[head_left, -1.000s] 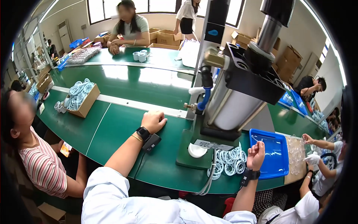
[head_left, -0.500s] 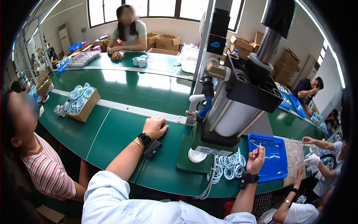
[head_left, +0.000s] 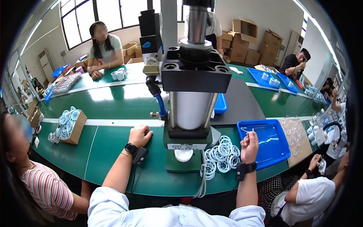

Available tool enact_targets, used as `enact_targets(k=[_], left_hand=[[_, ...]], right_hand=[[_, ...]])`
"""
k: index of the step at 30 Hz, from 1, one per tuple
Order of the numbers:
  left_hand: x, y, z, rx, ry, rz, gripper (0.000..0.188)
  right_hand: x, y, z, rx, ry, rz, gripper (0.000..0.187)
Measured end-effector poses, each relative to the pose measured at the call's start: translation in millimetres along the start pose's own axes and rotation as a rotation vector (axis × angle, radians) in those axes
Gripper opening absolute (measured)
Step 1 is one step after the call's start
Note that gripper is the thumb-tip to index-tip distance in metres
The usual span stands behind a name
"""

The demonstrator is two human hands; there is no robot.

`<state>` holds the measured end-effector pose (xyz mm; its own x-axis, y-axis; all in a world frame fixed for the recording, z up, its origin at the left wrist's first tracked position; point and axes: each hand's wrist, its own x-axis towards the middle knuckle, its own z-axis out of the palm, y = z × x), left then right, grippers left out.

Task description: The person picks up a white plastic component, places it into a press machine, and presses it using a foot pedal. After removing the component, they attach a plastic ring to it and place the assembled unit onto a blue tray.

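Resting left hand (head_left: 140,136) on green tabletop (head_left: 109,145), holding right hand (head_left: 249,148) at blue tray (head_left: 274,151)'s edge. With curled fingers on both; cannot tell whether pinching anything.

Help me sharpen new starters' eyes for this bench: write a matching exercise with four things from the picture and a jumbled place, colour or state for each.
Things:
1. Press
2. Box of rings
3. Tray nearest the right hand
4. Left hand

Descriptions:
A. Deep blue
B. Loosely curled on the green table
C. Standing between the two hands
D. Brown cardboard, left of both hands

Pairs: 1-C; 2-D; 3-A; 4-B
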<state>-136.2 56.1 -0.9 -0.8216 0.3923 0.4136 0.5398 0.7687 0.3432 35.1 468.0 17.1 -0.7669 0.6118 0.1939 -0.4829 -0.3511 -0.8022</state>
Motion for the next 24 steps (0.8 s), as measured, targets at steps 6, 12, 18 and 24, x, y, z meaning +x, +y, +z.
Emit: enact_targets(k=[6,12,18,24], left_hand=[[-4.1,-0.3,0.7,0.011,0.063,0.053,0.018],[-3.4,-9.7,10.1,-0.018,0.108,0.124,0.016],[-3.8,-10.7,12.1,-0.035,0.133,0.116,0.015],[-4.5,-6.3,7.0,0.000,0.090,0.074,0.016]], right_hand=[[-1.7,1.8,5.0,0.032,0.010,-0.007,0.011],[-1.9,-1.6,4.0,0.065,-0.025,0.007,0.011],[-2.1,-2.9,3.9,0.099,-0.020,0.026,0.011],[-1.6,-1.9,4.6,0.106,-0.032,0.037,0.011]])
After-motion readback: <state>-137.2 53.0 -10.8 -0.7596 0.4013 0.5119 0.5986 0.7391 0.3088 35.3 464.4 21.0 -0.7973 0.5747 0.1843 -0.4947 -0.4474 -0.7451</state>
